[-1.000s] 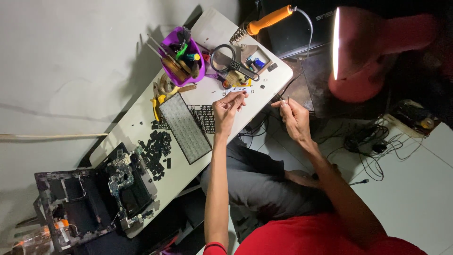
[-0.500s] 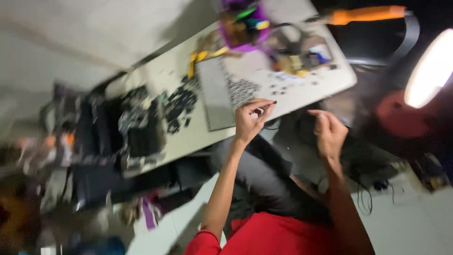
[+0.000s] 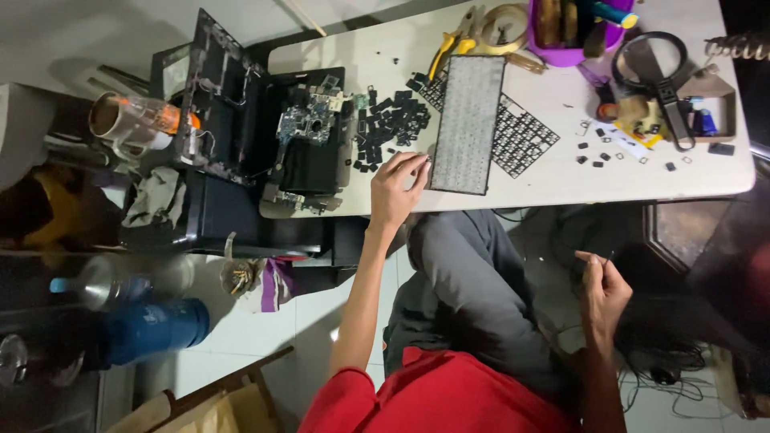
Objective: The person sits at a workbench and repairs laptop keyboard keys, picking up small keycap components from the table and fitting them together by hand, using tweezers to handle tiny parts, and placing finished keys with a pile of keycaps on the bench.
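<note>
Seemingly left hand (image 3: pixel 395 192) grip loose beside keyboard panel (image 3: pixel 467 124); right hand (image 3: pixel 603 290) pinch contents indiscernible

A keyboard panel (image 3: pixel 468 124) lies at the table's (image 3: pixel 513 188) centre, with loose keys (image 3: pixel 389 128) to its left. A circuit board (image 3: pixel 309 128) sits further left, and a tub of tools (image 3: pixel 573 28) at the upper right.

Bare worktop (image 3: pixel 553 180) lay open along the near edge, right of the grey keyboard panel (image 3: pixel 468 124); loose black keycaps (image 3: pixel 389 128) and the opened laptop (image 3: pixel 305 144) crowded the left.
</note>
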